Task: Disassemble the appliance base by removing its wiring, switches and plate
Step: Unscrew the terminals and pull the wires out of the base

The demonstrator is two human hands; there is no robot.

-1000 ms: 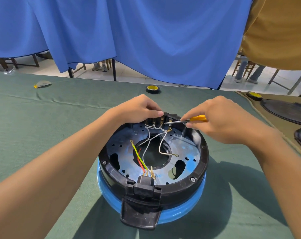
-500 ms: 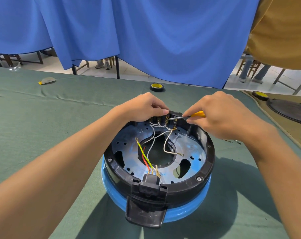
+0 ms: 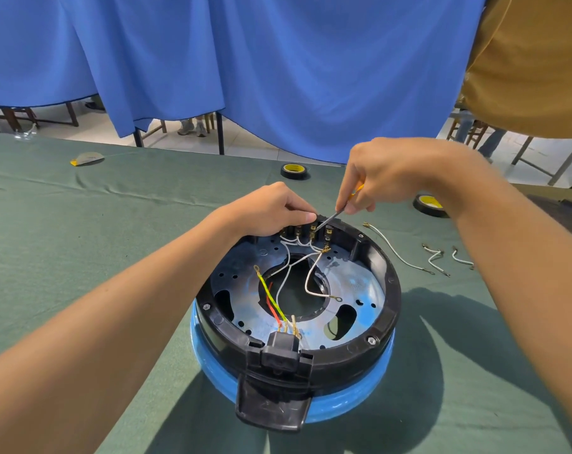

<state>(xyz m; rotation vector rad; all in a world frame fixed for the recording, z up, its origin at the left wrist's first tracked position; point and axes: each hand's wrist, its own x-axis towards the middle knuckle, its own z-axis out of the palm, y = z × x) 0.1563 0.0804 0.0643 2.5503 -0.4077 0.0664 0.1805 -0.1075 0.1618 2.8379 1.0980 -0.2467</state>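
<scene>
The appliance base (image 3: 386, 309) sat lower centre on the worktop (image 3: 81, 231), its socket tab (image 3: 273, 409) pointing at the bottom edge. The left hand (image 3: 271, 208) gripped its far rim with curled fingers; the right hand (image 3: 396, 172) pinched a screwdriver (image 3: 333, 216) slanting down-left onto the switch terminals (image 3: 312, 230).

Tablecloth (image 3: 81, 224): green, creased.
Curtain (image 3: 278, 60): blue, hanging beyond the tablecloth's far edge.
Tape roll (image 3: 294, 171): black and yellow, flat on the tablecloth near its far edge.
Second tape roll (image 3: 429, 204): on the tablecloth's right side.
</scene>
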